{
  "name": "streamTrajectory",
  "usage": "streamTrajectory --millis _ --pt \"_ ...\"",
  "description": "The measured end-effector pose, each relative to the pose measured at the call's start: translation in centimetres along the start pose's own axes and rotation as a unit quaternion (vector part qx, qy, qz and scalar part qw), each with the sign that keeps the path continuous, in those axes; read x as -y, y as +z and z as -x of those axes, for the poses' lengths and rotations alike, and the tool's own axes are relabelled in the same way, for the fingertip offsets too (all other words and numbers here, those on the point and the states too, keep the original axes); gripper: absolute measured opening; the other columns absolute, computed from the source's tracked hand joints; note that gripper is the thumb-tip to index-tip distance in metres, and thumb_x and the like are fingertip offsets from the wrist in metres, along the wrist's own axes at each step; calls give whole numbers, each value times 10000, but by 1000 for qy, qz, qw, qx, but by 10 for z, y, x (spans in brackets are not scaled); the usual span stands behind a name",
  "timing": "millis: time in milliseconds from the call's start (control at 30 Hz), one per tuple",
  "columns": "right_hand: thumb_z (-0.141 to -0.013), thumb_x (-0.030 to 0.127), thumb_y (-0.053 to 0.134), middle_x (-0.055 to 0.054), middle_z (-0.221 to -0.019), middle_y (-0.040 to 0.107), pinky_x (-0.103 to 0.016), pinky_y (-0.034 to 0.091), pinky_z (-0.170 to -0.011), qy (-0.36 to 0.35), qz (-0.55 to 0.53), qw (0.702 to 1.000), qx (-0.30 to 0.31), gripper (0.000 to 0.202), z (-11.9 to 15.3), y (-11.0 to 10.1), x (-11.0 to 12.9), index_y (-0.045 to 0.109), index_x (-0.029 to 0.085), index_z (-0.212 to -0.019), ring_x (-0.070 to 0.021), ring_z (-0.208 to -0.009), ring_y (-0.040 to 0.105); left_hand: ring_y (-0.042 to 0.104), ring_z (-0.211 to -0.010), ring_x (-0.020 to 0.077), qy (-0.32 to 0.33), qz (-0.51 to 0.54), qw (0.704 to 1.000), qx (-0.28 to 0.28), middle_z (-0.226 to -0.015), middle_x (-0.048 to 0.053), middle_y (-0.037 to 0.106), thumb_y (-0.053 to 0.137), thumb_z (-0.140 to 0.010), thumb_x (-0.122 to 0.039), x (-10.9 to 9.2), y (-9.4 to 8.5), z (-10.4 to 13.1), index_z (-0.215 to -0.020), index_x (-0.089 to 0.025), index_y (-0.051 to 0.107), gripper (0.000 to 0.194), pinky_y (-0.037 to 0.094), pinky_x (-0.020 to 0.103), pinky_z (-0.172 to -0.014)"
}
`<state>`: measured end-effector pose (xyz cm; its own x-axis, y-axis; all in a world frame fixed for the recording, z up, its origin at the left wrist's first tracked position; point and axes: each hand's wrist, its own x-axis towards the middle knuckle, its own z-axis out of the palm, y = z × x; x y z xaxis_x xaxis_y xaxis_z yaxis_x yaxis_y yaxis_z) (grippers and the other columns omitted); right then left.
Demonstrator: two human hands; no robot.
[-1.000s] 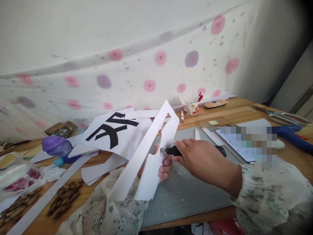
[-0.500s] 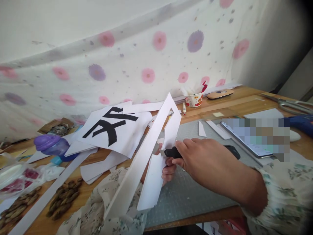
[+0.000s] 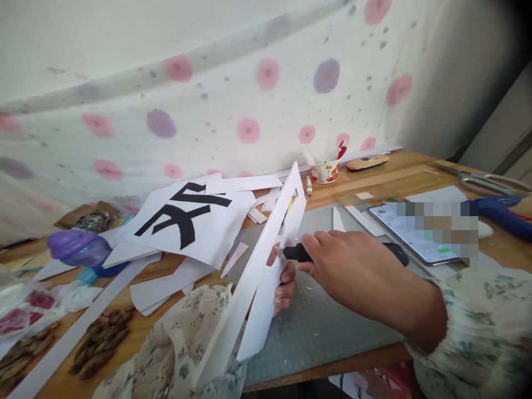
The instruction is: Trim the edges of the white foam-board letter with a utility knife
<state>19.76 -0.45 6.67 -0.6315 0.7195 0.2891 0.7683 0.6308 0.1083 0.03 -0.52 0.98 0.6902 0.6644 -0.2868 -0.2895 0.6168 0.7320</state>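
Observation:
My right hand (image 3: pixel 336 260) is closed round a black utility knife (image 3: pixel 299 253), its blade touching the edge of a white foam board piece (image 3: pixel 260 313). That piece is a long, narrow folded-looking shape with a pointed top and a slot between two strips. Behind it, my left hand (image 3: pixel 285 285) grips one strip; its fingers curl round the right edge and the rest is hidden by the board. Below lies a grey cutting mat (image 3: pixel 324 327) with small white scraps on it.
Left of the board lies a white sheet with black strokes (image 3: pixel 145 221), beside a purple-lidded bottle (image 3: pixel 83 249) and brown pods (image 3: pixel 102 341). A phone (image 3: pixel 407 233), scissors (image 3: pixel 477 177), a blue-handled tool (image 3: pixel 505 216) and a paper cup (image 3: pixel 324 172) stand or lie right and behind.
The white board has turned slightly, so its strips look narrower and closer together. The knife and my right hand have shifted a little up and right relative to the board. The view has also shifted slightly.

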Motion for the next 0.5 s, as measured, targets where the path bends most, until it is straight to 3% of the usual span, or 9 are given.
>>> streamTrajectory --millis 100,333,500 --pt "-914 357 546 -58 -748 659 -317 312 -495 -5 7 1000 -4 170 0 0 -1 580 193 -882 -234 -643 631 245 -461 70 12 5 1000 -22 -542 -39 352 498 -831 -645 3 -2 0 -671 -167 459 506 125 224 -456" --pt "-900 344 567 -58 -745 647 -314 311 -495 -2 30 999 -13 159 -2 1 -1 570 188 -877 -242 -648 633 291 -433 71 -52 -4 999 5 -490 -30 379 521 -794 -682 -6 -1 -1 -642 -170 451 539 149 233 -455" --pt "-918 420 534 -69 -751 655 -310 298 -495 16 39 999 -12 243 -4 -1 -5 574 184 -876 -245 -652 637 282 -429 64 -54 -4 999 -6 -493 -32 378 486 -840 -651 -9 2 1 -636 -169 444 525 146 219 -462"
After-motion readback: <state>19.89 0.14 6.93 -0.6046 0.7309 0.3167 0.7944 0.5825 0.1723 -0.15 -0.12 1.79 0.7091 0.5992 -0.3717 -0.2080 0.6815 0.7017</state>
